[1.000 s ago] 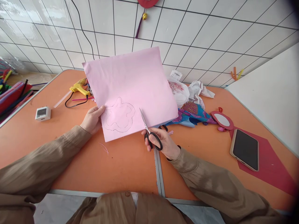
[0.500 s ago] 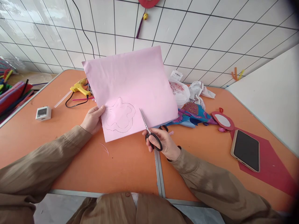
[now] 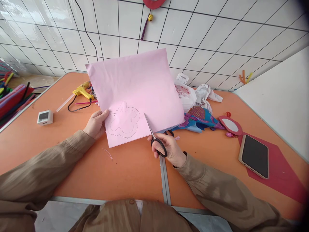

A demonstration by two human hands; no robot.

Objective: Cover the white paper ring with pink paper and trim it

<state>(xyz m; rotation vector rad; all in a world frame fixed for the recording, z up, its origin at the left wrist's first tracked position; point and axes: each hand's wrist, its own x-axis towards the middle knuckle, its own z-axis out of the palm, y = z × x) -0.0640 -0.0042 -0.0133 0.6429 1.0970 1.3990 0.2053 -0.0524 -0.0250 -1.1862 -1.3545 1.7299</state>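
My left hand [image 3: 96, 123] pinches the lower left edge of a pink sheet of paper [image 3: 138, 87] and holds it tilted up above the orange table [image 3: 125, 167]. A pencilled wavy outline [image 3: 123, 120] sits near the sheet's lower edge. My right hand [image 3: 169, 149] grips black-handled scissors [image 3: 154, 137]; their blades lie over the paper's lower edge, just right of the outline, pointing up and left.
A yellow glue gun [image 3: 82, 90] with its cord lies at the back left, a small white device [image 3: 44, 117] nearer left. Crumpled bags and colourful cloth [image 3: 196, 108] lie right of the paper. A phone [image 3: 254, 156] rests on red paper [image 3: 280, 174].
The scissors' handles have closed slightly and my right hand shifted a little; paper and left hand stay almost still.
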